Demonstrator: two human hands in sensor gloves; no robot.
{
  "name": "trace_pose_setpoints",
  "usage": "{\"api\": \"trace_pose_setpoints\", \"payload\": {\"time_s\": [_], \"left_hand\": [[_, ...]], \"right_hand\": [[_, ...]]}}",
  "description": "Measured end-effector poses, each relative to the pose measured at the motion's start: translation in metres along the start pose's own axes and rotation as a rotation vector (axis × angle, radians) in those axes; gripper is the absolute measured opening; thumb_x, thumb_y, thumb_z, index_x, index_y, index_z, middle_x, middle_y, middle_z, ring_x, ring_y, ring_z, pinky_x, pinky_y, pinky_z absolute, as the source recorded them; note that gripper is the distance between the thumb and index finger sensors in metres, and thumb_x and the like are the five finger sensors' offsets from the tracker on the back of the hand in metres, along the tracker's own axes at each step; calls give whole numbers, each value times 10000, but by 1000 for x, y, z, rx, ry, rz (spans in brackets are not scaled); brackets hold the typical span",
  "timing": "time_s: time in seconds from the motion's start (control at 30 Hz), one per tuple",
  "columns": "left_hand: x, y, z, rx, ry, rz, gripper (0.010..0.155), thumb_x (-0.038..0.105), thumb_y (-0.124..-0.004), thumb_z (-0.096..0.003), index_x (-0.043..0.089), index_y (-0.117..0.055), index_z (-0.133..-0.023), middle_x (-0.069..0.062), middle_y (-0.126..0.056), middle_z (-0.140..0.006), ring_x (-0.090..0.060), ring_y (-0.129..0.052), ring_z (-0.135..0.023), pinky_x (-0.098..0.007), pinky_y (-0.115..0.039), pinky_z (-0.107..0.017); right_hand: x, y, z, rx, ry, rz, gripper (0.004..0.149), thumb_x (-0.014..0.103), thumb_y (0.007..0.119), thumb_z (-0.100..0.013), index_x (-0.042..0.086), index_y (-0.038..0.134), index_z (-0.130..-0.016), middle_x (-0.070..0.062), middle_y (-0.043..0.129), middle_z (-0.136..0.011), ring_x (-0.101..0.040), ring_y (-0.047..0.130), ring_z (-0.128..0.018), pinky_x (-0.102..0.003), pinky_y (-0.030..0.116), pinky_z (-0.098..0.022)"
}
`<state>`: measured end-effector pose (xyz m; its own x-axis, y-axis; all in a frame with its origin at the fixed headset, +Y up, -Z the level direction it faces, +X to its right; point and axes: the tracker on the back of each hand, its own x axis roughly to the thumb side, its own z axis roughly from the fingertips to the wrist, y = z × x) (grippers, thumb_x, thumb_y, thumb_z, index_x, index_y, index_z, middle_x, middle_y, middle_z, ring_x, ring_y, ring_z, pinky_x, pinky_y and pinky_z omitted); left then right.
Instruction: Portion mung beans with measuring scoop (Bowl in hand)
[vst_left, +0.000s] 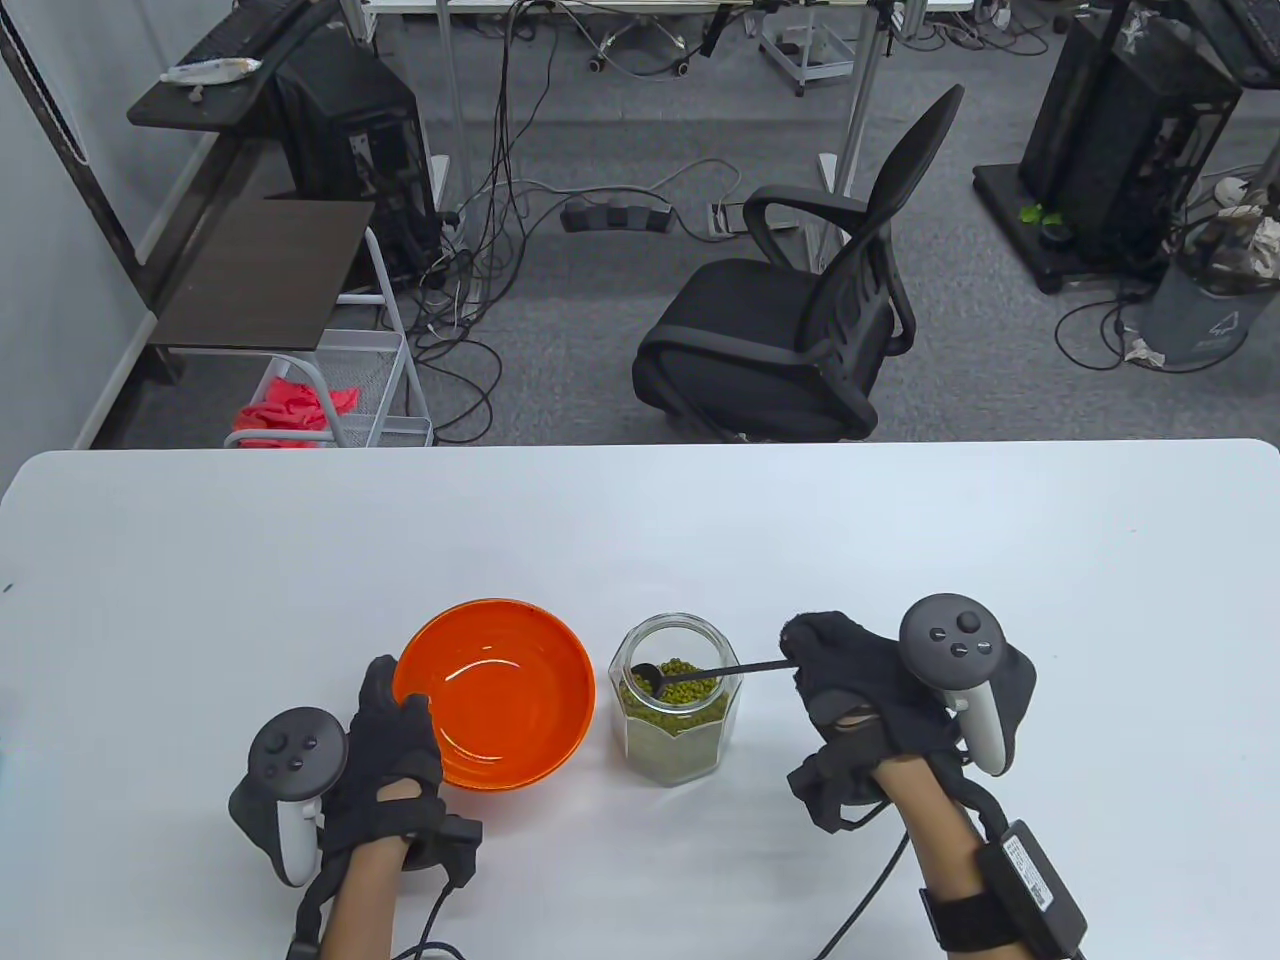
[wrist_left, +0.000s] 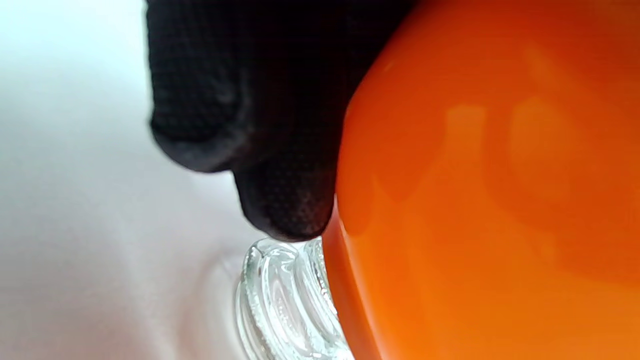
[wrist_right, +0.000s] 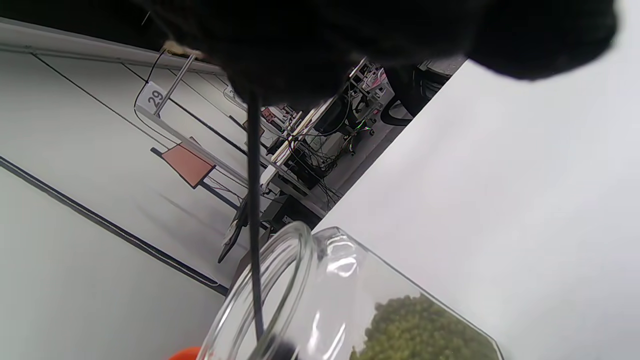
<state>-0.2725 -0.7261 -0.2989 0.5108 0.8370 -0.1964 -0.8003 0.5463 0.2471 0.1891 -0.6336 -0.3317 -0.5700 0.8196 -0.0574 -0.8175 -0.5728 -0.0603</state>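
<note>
An empty orange bowl (vst_left: 495, 695) stands on the white table. My left hand (vst_left: 395, 735) grips its near-left rim; its gloved fingers (wrist_left: 280, 200) press the bowl's outer wall (wrist_left: 490, 200) in the left wrist view. An open glass jar (vst_left: 675, 710) part full of green mung beans (vst_left: 680, 690) stands just right of the bowl. My right hand (vst_left: 840, 665) pinches the thin handle of a black measuring scoop (vst_left: 650, 678), whose head is inside the jar mouth over the beans. The right wrist view shows the handle (wrist_right: 254, 210) running down into the jar (wrist_right: 320, 295).
The white table (vst_left: 900, 560) stretches wide around the bowl and jar. A black office chair (vst_left: 800, 330) stands beyond the far edge. A wire cart with red cloth (vst_left: 300, 405) stands at the far left. The jar's ribbed neck (wrist_left: 280, 295) sits close to the bowl.
</note>
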Motion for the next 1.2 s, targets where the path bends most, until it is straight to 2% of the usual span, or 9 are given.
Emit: {"api": "trace_pose_setpoints", "payload": {"time_s": [0.47, 0.73, 0.93, 1.2], "left_hand": [[-2, 0, 1, -8, 18, 2, 618, 401, -682, -535, 162, -500, -1075, -29, -757, -959, -219, -1153, -398, -243, -980, -235], [-2, 1, 0, -7, 19, 2, 619, 403, -680, -536, 161, -499, -1076, -31, -757, -959, -218, -1152, -398, -240, -981, -234], [-2, 2, 0, -4, 19, 7, 623, 403, -676, -536, 152, -492, -1076, -36, -754, -957, -212, -1152, -397, -238, -979, -233], [-2, 3, 0, 1, 18, 8, 622, 403, -675, -537, 149, -495, -1075, -42, -757, -954, -214, -1151, -392, -238, -978, -230]], "right_hand": [[-19, -25, 5, -29, 26, -192, 378, 322, 755, -458, 102, 862, -746, -67, 962, -401, -145, 910, -153, -522, 818, -297], [-6, -33, 8, -32, -17, -322, 379, 321, 755, -462, 99, 859, -752, -71, 961, -410, -148, 912, -160, -523, 817, -301], [9, -13, 3, 3, -50, -345, 380, 319, 759, -462, 99, 858, -756, -75, 965, -421, -152, 921, -169, -525, 817, -306], [20, 31, -1, 62, -73, -401, 386, 313, 775, -458, 95, 856, -766, -92, 970, -447, -169, 938, -194, -535, 812, -323]]}}
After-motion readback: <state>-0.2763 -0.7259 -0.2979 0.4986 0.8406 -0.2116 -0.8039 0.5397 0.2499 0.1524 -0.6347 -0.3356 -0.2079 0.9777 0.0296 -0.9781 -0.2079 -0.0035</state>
